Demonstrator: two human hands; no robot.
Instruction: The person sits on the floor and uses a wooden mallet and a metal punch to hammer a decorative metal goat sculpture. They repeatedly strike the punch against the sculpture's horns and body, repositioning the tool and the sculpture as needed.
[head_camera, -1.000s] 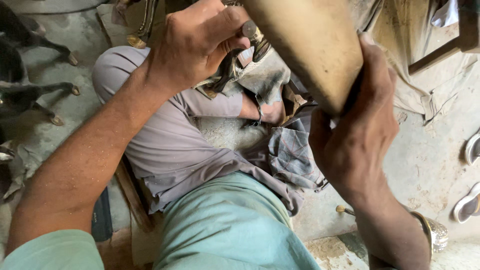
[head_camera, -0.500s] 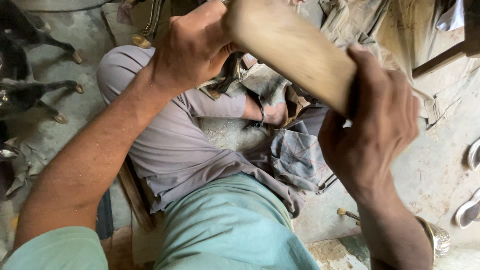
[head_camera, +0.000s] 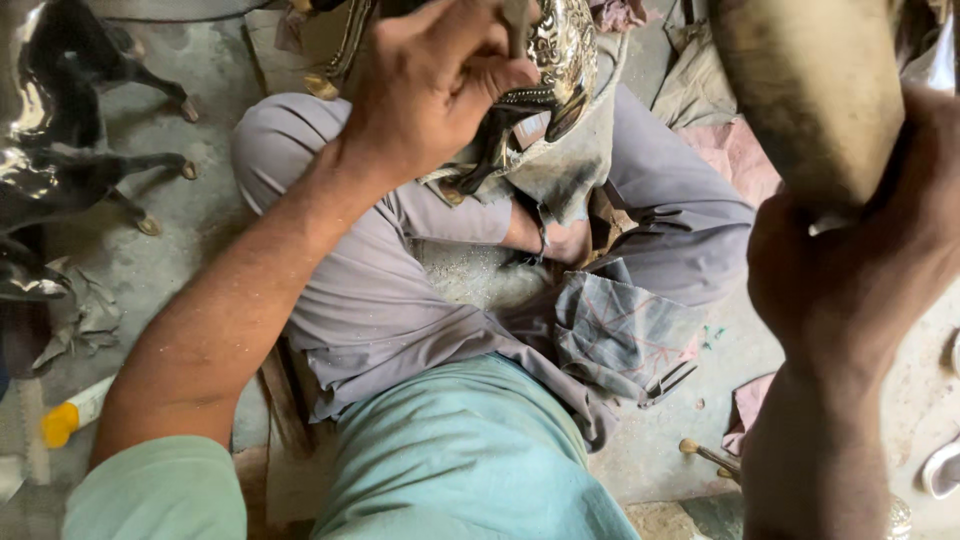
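Note:
My left hand (head_camera: 430, 95) is at the top centre, fingers closed around a thin dark metal tool (head_camera: 516, 18) whose tip is hidden. The tool is held against a shiny embossed metal piece (head_camera: 566, 52), which rests on a dusty grey cloth (head_camera: 575, 165) over my crossed legs. At the right edge my right hand (head_camera: 850, 275) grips a thick wooden mallet (head_camera: 812, 95). The mallet is raised close to the camera, to the right of the metal piece and apart from it.
Dark glossy metal animal figures (head_camera: 55, 150) stand on the concrete floor at the left. A checked cloth (head_camera: 625, 330) lies by my knee, a yellow-tipped object (head_camera: 68, 418) at lower left, a small hand tool (head_camera: 712, 456) and a sandal (head_camera: 940, 470) at lower right.
The mallet and my right hand have swung right and up, away from the workpiece. The embossed metal piece under my left hand has come into view.

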